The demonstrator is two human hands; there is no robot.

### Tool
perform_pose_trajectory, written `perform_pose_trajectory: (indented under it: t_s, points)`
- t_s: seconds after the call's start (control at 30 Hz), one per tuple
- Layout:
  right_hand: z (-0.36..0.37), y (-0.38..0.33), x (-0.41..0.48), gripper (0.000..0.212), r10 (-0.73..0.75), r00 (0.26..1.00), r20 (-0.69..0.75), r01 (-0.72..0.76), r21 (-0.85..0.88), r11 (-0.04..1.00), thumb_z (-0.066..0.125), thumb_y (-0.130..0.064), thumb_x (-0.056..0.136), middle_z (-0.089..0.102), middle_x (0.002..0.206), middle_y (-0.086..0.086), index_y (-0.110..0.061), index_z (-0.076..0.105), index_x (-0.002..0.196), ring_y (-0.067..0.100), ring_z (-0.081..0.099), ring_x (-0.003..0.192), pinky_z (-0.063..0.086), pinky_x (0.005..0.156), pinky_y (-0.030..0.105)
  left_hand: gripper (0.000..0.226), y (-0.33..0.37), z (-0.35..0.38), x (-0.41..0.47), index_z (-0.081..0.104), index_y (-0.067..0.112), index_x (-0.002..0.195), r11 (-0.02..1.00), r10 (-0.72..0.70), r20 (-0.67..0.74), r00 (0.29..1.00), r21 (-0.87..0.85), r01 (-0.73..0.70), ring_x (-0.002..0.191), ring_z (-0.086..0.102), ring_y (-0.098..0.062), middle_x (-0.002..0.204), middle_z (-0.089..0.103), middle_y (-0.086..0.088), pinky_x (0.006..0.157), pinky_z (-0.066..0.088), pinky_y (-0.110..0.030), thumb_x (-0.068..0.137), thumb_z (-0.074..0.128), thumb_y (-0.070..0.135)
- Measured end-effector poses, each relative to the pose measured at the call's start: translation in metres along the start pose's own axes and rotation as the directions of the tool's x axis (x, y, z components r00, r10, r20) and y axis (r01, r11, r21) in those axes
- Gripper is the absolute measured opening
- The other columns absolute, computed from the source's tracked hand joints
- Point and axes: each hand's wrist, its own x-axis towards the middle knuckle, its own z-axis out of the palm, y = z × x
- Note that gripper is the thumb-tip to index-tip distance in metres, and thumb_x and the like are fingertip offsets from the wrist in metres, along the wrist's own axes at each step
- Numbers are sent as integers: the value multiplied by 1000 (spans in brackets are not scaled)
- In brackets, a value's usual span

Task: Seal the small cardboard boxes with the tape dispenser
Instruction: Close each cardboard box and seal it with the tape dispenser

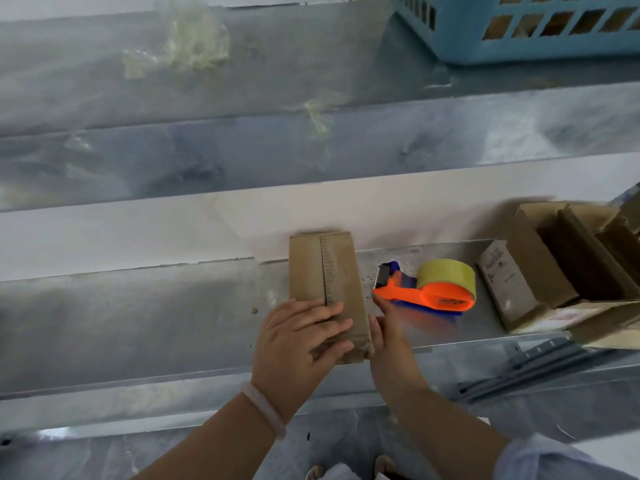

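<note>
The small cardboard box (325, 271) lies lengthwise on the metal bench (138, 323), a little right of the middle. Its near end reaches the front edge and its far end points toward the back. A strip with fine markings runs down the middle of its top face along the seam.

The left hand (301, 334) rests flat on the near end of the box, fingers straight and spread across the top, pressing down and holding nothing. A pale bracelet (263, 407) circles that wrist.

The right hand (384, 330) stands edge-on against the box's right side at the near end. It is blurred, but its fingers look stretched out and grasp nothing, with the fingertips close to the dispenser's handle.

The tape dispenser (426, 289) lies on the bench just beside the box on the right. It has an orange handle, a blue frame and a roll of yellowish tape, and its cutter end faces the box.

Further right, at the right edge of the bench, is an open cardboard carton (571, 265) with dividers, and a small printed box leans against its left wall. A blue plastic basket (519, 32) sits at the far right corner. Scraps of used tape (197, 39) cling to the far part of the bench.
</note>
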Motion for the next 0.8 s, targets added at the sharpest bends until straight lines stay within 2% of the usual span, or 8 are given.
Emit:
perform_pose_trajectory:
  t_s: [0.1,0.17,0.23,0.3,0.37,0.57,0.73,0.8]
  points:
    - [-19,-10,-7,34,-321,947,-9,305,-289,907,47,-32,99,56,117,-8,-49,44,128,2,54,107,47,93,27,31,1,-5,4,76,32,98,1000,-11,-10,1000,-29,11,112,58,1,114,68,20,100,41,-29,81,63,55]
    - [-29,-16,-13,35,-576,808,121,569,-412,711,47,-39,98,52,131,-4,-33,53,132,3,50,119,42,98,20,32,-1,-8,5,76,30,95,999,0,-14,1000,-35,0,109,60,0,112,69,19,100,39,-25,79,64,55]
    - [-34,-15,-10,40,-660,705,260,691,-463,555,53,-43,95,50,138,-1,-30,56,132,9,51,122,43,100,23,33,-3,-9,6,76,29,96,998,27,-1,1000,-51,-27,108,61,-1,112,70,18,100,40,-25,80,64,55]
    - [-37,-16,0,38,-678,677,285,711,-492,503,58,-43,92,51,137,-4,-33,59,129,12,54,117,47,95,28,36,-9,-13,7,76,29,100,994,82,42,996,-71,-79,112,59,0,114,69,17,103,37,-22,84,59,57]
    - [-42,-19,6,37,-678,675,291,715,-485,504,59,-46,91,51,136,-6,-35,61,126,13,55,114,50,89,31,39,-22,-17,6,74,27,108,985,161,97,982,-78,-153,120,53,1,121,66,14,109,30,-19,89,54,55]
    - [-51,-22,8,37,-609,686,399,725,-446,525,54,-47,94,47,142,-1,-38,58,130,15,54,116,53,86,26,44,-52,-24,-11,52,17,135,962,273,159,949,-46,-269,141,34,-16,142,50,4,116,29,-28,100,42,43]
    - [-45,-21,1,40,-558,741,373,671,-413,616,49,-39,98,41,148,-5,-38,50,137,6,52,120,46,95,18,46,-48,-26,-16,39,16,146,974,219,225,949,-109,-199,147,22,-16,154,35,5,119,16,-24,104,34,33]
    - [-41,-17,-9,46,-508,790,344,612,-386,690,47,-28,100,38,152,-6,-34,42,145,6,45,132,40,105,19,52,-36,-27,-24,27,17,151,972,64,190,980,-234,-18,148,18,-13,159,24,6,120,15,-24,103,33,34]
